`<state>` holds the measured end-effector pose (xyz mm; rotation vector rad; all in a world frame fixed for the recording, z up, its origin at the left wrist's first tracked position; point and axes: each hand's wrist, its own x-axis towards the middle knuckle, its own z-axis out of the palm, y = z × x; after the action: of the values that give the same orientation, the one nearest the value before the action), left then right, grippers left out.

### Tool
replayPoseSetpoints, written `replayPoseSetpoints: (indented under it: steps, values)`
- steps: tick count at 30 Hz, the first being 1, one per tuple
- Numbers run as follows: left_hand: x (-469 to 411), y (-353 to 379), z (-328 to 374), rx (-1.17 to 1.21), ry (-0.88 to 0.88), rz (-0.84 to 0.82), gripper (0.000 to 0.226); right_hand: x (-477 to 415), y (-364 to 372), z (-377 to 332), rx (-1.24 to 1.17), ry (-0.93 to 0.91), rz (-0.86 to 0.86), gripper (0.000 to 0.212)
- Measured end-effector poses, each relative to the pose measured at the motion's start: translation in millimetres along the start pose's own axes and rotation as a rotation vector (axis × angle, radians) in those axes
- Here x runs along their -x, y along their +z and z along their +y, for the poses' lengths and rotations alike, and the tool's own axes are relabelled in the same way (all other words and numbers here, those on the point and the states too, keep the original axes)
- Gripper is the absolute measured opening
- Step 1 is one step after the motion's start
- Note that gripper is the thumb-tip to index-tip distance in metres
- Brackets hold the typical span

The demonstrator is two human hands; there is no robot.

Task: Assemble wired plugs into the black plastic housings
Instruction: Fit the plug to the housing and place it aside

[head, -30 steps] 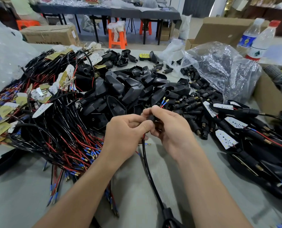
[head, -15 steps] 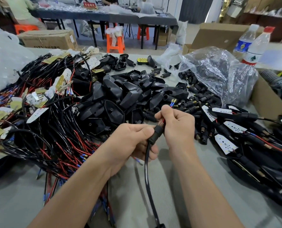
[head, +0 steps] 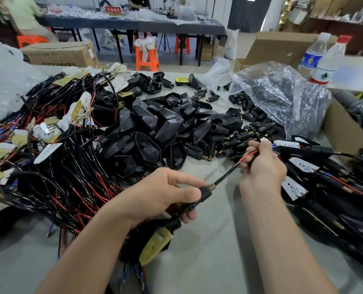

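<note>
Grey bench (head: 208, 251), housings (head: 146, 122) heaped toward far edge: left hand (head: 165, 200) clamps plug (head: 206, 192), right hand (head: 263, 168) pinches its wires (head: 248, 154) taut, evidently for threading.

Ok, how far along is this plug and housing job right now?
Done: what look like assembled units lie stacked on the right. In hand: the left hand grips a black plug while the right hand pinches the red and black wires coming out of it. Left: a big heap of empty housings and a tangle of loose wire harnesses, so most of the job seems to remain.
</note>
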<state>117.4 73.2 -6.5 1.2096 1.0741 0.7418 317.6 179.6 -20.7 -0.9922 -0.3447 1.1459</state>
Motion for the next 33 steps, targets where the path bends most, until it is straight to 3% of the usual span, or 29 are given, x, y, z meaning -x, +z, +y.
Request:
replayPoseSetpoints:
  steps: [2, 4, 6, 9, 12, 16, 18, 20, 23, 26, 29, 33]
  values:
    - [0, -4, -2, 0.066, 0.034, 0.017, 0.026, -1, -3, -5, -0.102, 0.099, -0.053, 0.038]
    - [-3, -3, -3, 0.171, 0.074, 0.101, 0.027, 4, -2, -7, -0.124, 0.253, -0.213, 0.041]
    - [-7, -1, -4, 0.218, 0.092, 0.179, 0.027, 18, 3, -1, 0.047, 0.357, -0.443, 0.037]
    - [-12, 4, -7, 0.234, 0.115, 0.282, 0.026, 42, 10, 14, 0.343, 0.370, -0.694, 0.020]
    - [-14, 6, -7, 0.186, 0.124, 0.367, 0.026, 48, 16, 20, 0.393, 0.220, -0.628, 0.026]
    - [-9, 4, -5, 0.077, 0.066, 0.256, 0.027, 33, 15, 7, 0.286, -0.017, -0.362, 0.020]
    - [-8, 6, -7, 0.066, 0.055, 0.248, 0.026, 23, 8, -1, 0.175, -0.026, -0.312, 0.021]
    - [-10, 9, -9, 0.054, 0.066, 0.294, 0.025, 22, 5, -1, 0.174, 0.082, -0.364, 0.027]
    - [-14, 12, -10, 0.081, 0.113, 0.398, 0.021, 32, 4, 10, 0.369, 0.275, -0.616, 0.023]
    - [-17, 13, -8, 0.148, 0.149, 0.556, 0.014, 41, 3, 17, 0.577, 0.268, -0.823, 0.012]
    - [-17, 12, -8, 0.172, 0.113, 0.589, 0.009, 40, 6, 15, 0.492, 0.182, -0.717, 0.008]
    - [-14, 4, -8, 0.103, 0.039, 0.431, 0.018, 35, 9, 8, 0.342, 0.034, -0.505, 0.015]
